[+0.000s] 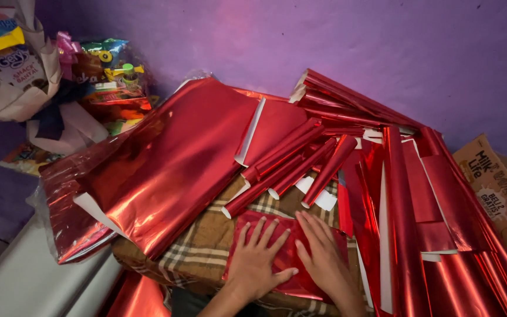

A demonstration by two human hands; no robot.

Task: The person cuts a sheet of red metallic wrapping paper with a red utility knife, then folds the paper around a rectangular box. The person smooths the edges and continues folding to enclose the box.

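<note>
My left hand (255, 258) and right hand (324, 253), fingers spread flat, press a small shiny red foil sheet (286, 252) onto the brown plaid cloth (206, 246), keeping it from curling like the rolled red foil strips (291, 164) beyond.

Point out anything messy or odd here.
Red foil rolls lie crisscrossed and half unrolled, white backing showing. Both hands, left and right, press flat on a small wrinkled red sheet over plaid cloth.

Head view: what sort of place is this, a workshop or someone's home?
Probably a room in a home used for gift wrapping. Both hands press a red foil sheet flat on a plaid cloth; rolled red foil sheets pile against a purple wall, and a wrapped snack hamper stands behind.
</note>
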